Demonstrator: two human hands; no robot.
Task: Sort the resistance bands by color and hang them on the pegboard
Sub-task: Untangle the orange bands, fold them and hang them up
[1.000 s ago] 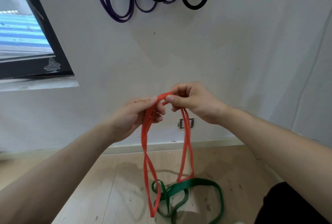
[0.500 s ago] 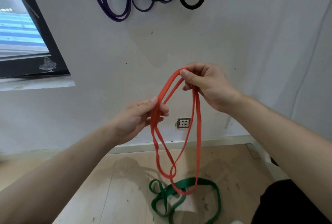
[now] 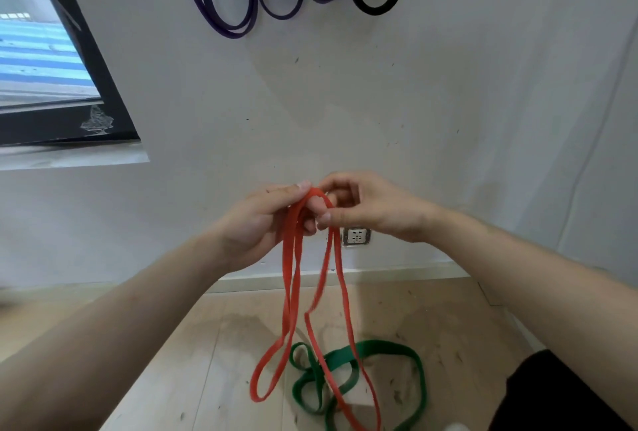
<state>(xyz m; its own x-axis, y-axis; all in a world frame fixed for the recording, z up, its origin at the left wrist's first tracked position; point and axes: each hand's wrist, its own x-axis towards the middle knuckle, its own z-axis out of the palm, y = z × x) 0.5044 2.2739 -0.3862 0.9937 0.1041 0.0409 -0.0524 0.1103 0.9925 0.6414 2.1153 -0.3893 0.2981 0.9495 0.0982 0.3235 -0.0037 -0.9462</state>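
Both hands meet at the middle of the view and hold an orange resistance band [image 3: 289, 296] by its top. My left hand [image 3: 262, 223] grips two strands of it, and my right hand [image 3: 366, 209] pinches the top bend beside it. The orange loops hang down to the floor. Green bands [image 3: 390, 351] lie in a tangle on the wooden floor below. High on the white wall hang purple bands [image 3: 221, 12] on the left and black bands [image 3: 376, 6] on the right, their tops cut off by the frame. No pegboard shows.
A dark-framed window [image 3: 69, 99] fills the upper left. A wall socket [image 3: 357, 236] sits just above the skirting board behind my right hand. Something dark [image 3: 552, 392] shows at the lower right.
My right hand has come down and left from its raised position and now meets my left hand. The orange band's loops have dropped lower and reach the floor.
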